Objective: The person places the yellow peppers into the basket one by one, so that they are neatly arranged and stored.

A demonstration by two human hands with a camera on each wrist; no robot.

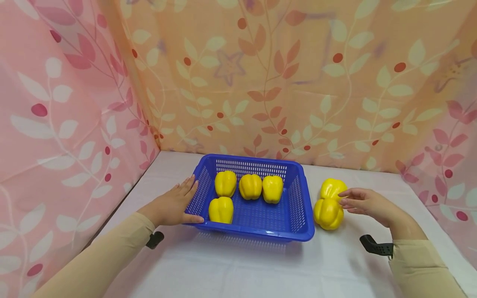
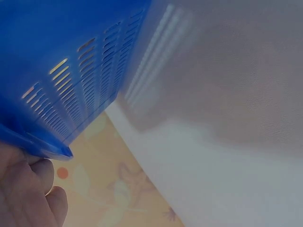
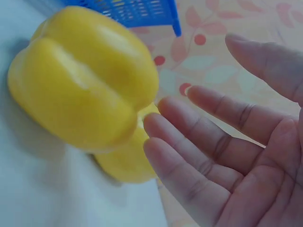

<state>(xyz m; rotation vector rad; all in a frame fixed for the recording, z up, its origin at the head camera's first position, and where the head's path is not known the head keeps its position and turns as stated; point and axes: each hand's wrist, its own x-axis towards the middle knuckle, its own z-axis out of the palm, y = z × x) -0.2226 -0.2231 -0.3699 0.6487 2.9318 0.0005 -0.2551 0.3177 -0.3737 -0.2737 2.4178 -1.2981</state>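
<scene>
A blue plastic basket [image 1: 257, 236] holds several yellow bell peppers, among them one bell pepper [image 1: 221, 210] in its front left corner. My left hand [image 1: 173, 204] rests against the basket's left side, fingers spread along the rim and thumb at the front left corner. Two more yellow peppers lie touching on the table right of the basket: a nearer pepper [image 1: 328, 214] and a farther pepper [image 1: 331, 188]. Beside them is my right hand [image 1: 367, 203], palm towards them. In the right wrist view, the right hand [image 3: 227, 151] has loosely extended fingers and holds nothing.
A white cloth covers the table [image 1: 238, 269]. Behind it hangs an orange leaf-patterned curtain [image 1: 246, 82], with a pink one [image 1: 67, 124] along the left. A dark wrist mount [image 1: 375, 246] sits below the right hand.
</scene>
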